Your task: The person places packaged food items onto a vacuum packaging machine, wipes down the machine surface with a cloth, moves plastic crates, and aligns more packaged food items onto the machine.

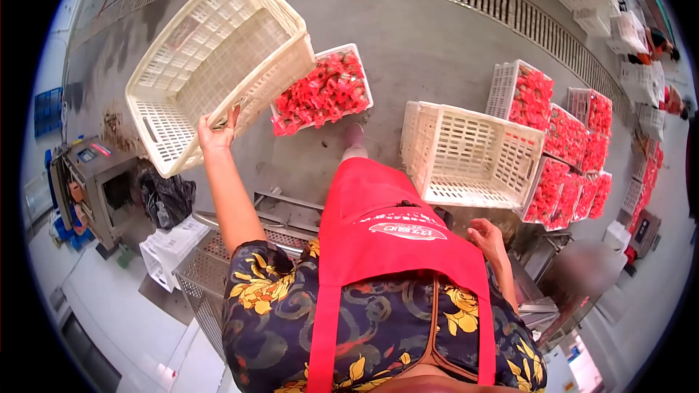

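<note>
My left hand is closed on the near rim of a large white plastic crate, held tilted in the air with its inside showing and nothing in it. Beyond it on the floor is a lower white crate full of red plastic packets. Beside the red apron, my right hand hangs with loosely bent fingers and holds nothing. Nearest to that hand is another bare white crate, lying with its open side toward me.
Several crates of red packets are grouped at the right. A drain grate crosses the floor at the back. Metal racking and a black bag stand at my left. Other people are at the far right.
</note>
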